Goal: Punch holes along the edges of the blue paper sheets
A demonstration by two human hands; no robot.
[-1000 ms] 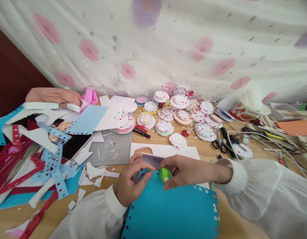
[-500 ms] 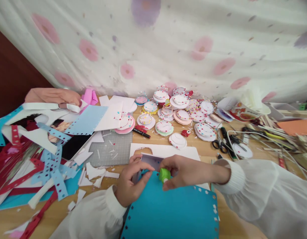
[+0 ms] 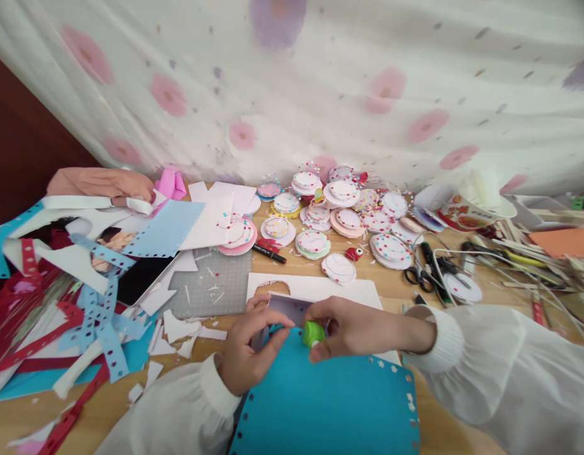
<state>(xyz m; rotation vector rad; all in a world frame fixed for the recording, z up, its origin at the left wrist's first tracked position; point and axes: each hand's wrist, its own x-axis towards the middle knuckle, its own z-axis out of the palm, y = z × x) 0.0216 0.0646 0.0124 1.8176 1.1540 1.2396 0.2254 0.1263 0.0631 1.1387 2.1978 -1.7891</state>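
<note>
A blue sheet of craft paper (image 3: 330,404) with star-shaped holes along its edges lies in front of me. My right hand (image 3: 349,328) grips a small green paper punch (image 3: 313,333) at the sheet's far edge, thumb at its near side and fingers behind it. My left hand (image 3: 251,344) pinches the far left corner of the blue sheet between thumb and fingers, just left of the punch. Behind both hands stands a shallow pale box (image 3: 292,308), partly hidden by them and by the sheet.
Paper scraps and punched strips (image 3: 95,297) pile up at the left, beside a grey cutting mat (image 3: 210,284). Several layered paper discs with beads (image 3: 312,242) fill the back. Scissors (image 3: 419,278), looped white wire (image 3: 500,256) and a paper bowl (image 3: 472,212) are at the right.
The green punch has turned slightly in my right hand, and its white part shows less. My right sleeve and the sheet's right edge have shifted a little. My left hand stays in place.
</note>
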